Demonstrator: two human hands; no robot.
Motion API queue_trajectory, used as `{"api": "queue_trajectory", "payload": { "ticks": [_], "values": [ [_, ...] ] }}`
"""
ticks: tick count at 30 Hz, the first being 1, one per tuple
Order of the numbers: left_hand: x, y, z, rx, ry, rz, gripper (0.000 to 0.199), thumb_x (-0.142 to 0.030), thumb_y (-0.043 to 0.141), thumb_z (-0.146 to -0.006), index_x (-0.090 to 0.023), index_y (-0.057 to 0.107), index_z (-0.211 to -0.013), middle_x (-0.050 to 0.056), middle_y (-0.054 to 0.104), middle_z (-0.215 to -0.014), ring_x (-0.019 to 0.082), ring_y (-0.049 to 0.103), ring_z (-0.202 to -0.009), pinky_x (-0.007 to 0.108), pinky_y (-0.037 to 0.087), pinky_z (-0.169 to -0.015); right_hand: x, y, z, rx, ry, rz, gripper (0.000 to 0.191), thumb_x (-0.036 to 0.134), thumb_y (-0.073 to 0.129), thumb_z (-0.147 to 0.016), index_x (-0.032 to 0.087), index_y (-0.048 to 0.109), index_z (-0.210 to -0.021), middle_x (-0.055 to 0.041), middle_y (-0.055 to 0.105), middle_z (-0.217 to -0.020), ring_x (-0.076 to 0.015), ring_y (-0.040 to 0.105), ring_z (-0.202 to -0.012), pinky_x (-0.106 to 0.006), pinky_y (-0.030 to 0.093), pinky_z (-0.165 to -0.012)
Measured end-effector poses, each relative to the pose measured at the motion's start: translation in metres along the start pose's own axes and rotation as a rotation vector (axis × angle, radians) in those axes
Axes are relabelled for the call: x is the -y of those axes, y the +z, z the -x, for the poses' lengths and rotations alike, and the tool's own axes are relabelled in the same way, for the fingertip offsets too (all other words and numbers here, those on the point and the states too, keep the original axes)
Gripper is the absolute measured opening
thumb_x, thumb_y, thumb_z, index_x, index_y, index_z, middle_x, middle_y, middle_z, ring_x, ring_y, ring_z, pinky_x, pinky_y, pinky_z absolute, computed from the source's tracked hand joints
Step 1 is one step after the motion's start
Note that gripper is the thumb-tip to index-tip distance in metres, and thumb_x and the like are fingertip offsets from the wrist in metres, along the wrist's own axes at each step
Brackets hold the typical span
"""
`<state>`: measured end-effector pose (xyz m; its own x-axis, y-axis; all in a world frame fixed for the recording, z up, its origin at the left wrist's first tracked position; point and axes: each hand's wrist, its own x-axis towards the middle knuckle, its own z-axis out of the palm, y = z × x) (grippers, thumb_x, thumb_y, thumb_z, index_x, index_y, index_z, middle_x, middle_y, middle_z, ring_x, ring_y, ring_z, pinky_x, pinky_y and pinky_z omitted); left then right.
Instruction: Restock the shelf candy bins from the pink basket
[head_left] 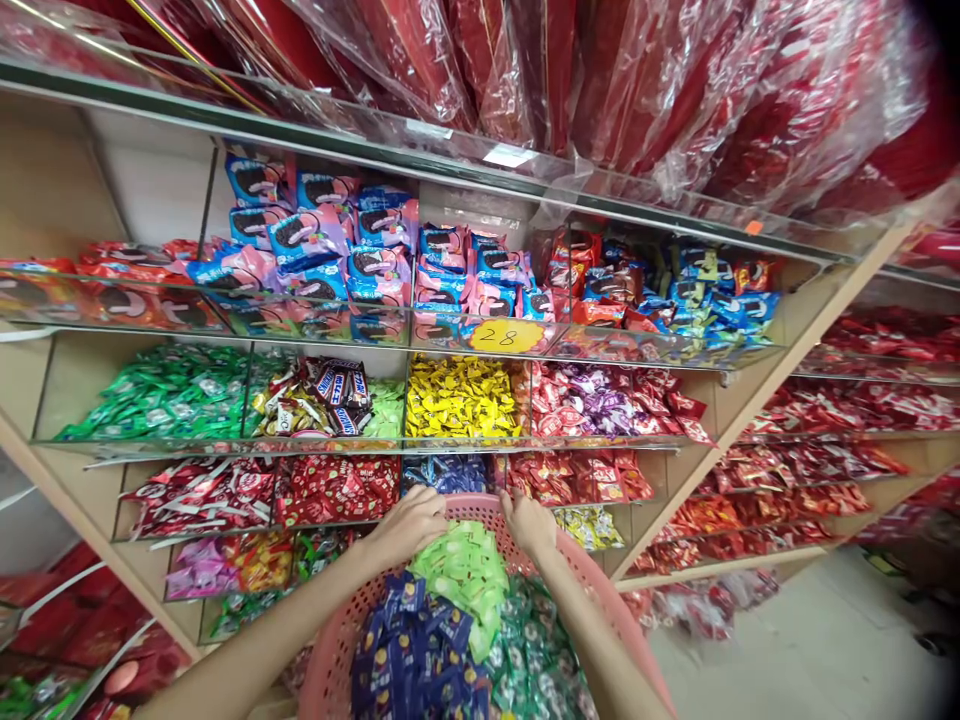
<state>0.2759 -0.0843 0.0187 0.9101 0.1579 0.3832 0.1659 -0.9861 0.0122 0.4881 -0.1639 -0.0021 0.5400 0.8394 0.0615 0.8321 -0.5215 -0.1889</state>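
My left hand (409,522) grips the far rim of a pink plastic basket (600,585), close to its left side. My right hand (529,522) holds the same rim a little to the right. Both forearms reach over the basket. Inside lie light green sweets (465,575), dark blue wrapped sweets (412,650) and green-and-white sweets (532,655). The basket's far edge sits against a shelf bin of blue sweets (448,472).
Tiered glass-fronted shelves hold bins of sweets: yellow ones (461,398), green ones (169,392), chocolate bars (337,390), red packets (334,487). Blue biscuit packs (352,255) fill the upper tier, with a yellow price tag (506,336). Red wrapped goods hang overhead. Pale floor (810,640) lies right.
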Motion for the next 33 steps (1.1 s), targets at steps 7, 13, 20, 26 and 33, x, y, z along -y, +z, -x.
{"api": "queue_trajectory", "payload": {
  "ticks": [7,13,20,26,33],
  "values": [
    [0.010,0.009,-0.004,0.026,0.096,-0.128,0.020,-0.023,0.042,-0.084,-0.018,0.055,-0.069,0.001,0.048,-0.073,0.013,0.037,-0.075,0.027,0.027,-0.072,0.005,0.000,0.001,-0.007,-0.019,-0.014,0.053,0.048,0.014,-0.086,0.019,0.055,-0.102,-0.0106,0.066,-0.085,-0.0229,0.060,-0.085,-0.034,0.039,-0.074],
    [0.019,0.011,0.002,0.043,0.114,-0.189,0.018,-0.022,0.045,-0.082,-0.016,0.053,-0.067,0.001,0.047,-0.073,0.014,0.037,-0.075,0.029,0.027,-0.072,0.004,0.000,0.000,0.003,-0.009,-0.026,0.053,0.049,0.014,-0.085,0.019,0.053,-0.106,-0.0109,0.065,-0.087,-0.0219,0.060,-0.086,-0.034,0.038,-0.075],
    [0.023,0.020,0.008,0.031,0.094,-0.221,0.020,-0.024,0.046,-0.082,-0.016,0.053,-0.065,0.001,0.047,-0.072,0.014,0.037,-0.074,0.029,0.026,-0.070,0.003,0.002,-0.001,0.001,-0.012,-0.013,0.053,0.049,0.015,-0.086,0.019,0.054,-0.105,-0.0116,0.066,-0.086,-0.0227,0.060,-0.085,-0.035,0.039,-0.075],
    [0.012,0.007,0.006,0.018,0.076,-0.239,0.017,-0.022,0.045,-0.082,-0.016,0.053,-0.069,0.001,0.049,-0.073,0.014,0.039,-0.073,0.028,0.028,-0.068,0.000,0.003,-0.003,0.042,-0.016,0.002,0.055,0.047,0.012,-0.086,0.017,0.051,-0.110,-0.0136,0.065,-0.086,-0.0235,0.060,-0.085,-0.035,0.040,-0.074],
    [-0.013,-0.084,0.002,-0.263,0.040,-0.141,0.017,-0.020,0.043,-0.083,-0.019,0.056,-0.093,0.002,0.055,-0.083,0.013,0.044,-0.081,0.029,0.032,-0.074,-0.007,0.005,-0.006,0.044,-0.017,0.006,0.053,0.046,0.011,-0.086,0.019,0.053,-0.106,-0.0113,0.065,-0.085,-0.0229,0.061,-0.084,-0.034,0.041,-0.071]
  ]
}}
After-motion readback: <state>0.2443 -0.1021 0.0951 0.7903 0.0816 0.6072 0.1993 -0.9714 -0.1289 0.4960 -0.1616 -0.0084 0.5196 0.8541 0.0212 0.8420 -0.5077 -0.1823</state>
